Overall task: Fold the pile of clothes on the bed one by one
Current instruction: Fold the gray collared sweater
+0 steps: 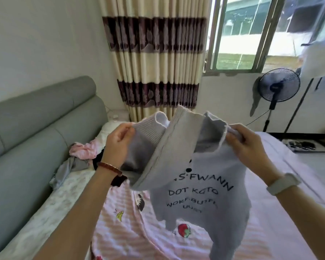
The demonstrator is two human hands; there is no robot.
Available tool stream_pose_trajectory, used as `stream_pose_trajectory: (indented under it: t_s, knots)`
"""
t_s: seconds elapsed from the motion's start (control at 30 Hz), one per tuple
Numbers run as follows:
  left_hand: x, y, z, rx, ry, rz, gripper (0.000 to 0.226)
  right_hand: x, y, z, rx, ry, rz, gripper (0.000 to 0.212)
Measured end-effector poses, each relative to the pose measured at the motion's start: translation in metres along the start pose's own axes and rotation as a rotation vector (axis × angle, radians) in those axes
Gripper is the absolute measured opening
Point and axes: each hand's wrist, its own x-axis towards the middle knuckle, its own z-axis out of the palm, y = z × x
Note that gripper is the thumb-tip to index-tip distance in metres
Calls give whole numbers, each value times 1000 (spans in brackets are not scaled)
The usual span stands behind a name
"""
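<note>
While the grey sweatshirt (193, 177) hangs in the air above the bed (281, 184), the left hand (118, 141) and right hand (246, 141) each pinch its upper edge — fingers curled into the fabric; unfolded clothes (79, 156) lie piled by the headboard (36, 128).

- Dark block letters are printed on the front of the grey sweater (199, 184), below the fingers of both hands.
- The top line is read as "S FWANN"; its start is hidden behind a fold of the cloth.
- The second line is read as "DOT KGTO".
- The third line is read roughly as "WORKBUTTL"; the letters are blurred.
- A fourth, shorter line is seen lowest, farthest from the fingers, but cannot be made out.
</note>
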Motion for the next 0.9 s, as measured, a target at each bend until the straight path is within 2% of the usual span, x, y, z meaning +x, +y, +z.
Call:
stream_pose_trajectory:
  t_s: [0.1, 0.17, 0.23, 0.33, 0.5, 0.53, 0.6, 0.67, 0.73, 0.9]
  knots:
    - [0, 16, 3, 87, -26, 12, 23, -2, -16, -18, -56, -61, -93, 39]
    - [-6, 16, 3, 119, -77, -23, 24, -7, -21, -29, -118, -114, -86, 33]
    - [-16, 18, 1, 99, -112, -46, 23, -15, -25, -41, -136, -113, -66, 19]
    - [-37, 29, -2, 86, -167, 22, 20, -32, -30, -57, -193, -105, -23, 5]
    - [-91, 31, -5, 316, -134, 154, 19, -85, -35, -65, -206, -25, 59, 9]
    - [-100, 28, -5, 303, -128, 141, 17, -95, -36, -63, -157, -5, 65, 13]
    - [-116, 19, -6, 126, -150, 30, 14, -113, -32, -57, -32, 25, 71, 27]
    - [-124, 12, -6, -50, -170, -104, 9, -122, -25, -52, -8, 52, 78, 26]
    - [-125, 5, -7, -32, -185, -131, 12, -122, -23, -46, -9, 39, 94, 7]
    - [-91, -29, -7, 183, -183, -102, 15, -94, 2, -13, -22, -1, 174, 13]
